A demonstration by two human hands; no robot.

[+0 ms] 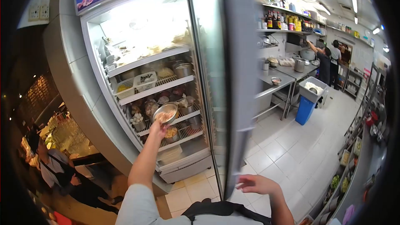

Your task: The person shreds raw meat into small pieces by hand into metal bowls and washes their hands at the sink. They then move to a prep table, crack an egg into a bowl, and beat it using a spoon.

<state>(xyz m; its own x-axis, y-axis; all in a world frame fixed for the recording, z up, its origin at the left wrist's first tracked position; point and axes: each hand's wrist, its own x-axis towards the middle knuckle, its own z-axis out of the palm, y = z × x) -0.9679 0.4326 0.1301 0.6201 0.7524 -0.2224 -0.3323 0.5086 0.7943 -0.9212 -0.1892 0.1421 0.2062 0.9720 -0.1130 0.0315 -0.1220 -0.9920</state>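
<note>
My left hand (pixel 159 128) grips the rim of a round metal bowl (pixel 166 113) holding pale pinkish food. The bowl is tilted towards me, in front of a middle shelf of the lit upright fridge (pixel 152 88). Around it are bagged food (pixel 152 106), a pot of white balls (pixel 136 118) and, lower down, a container of yellow food (pixel 171 132). The fridge's glass door (pixel 210 66) stands swung out. Close to the door's lower edge, my right hand (pixel 259 183) has its fingers apart and holds nothing; whether its fingertips touch the door I cannot tell.
Beyond the door are steel worktables (pixel 287 71) and a blue bin (pixel 306 110) under a grey tub (pixel 313 87). Two people (pixel 329 60) stand at the back. Another person (pixel 62 168) is at the lower left. A rack and counter (pixel 362 154) line the right side.
</note>
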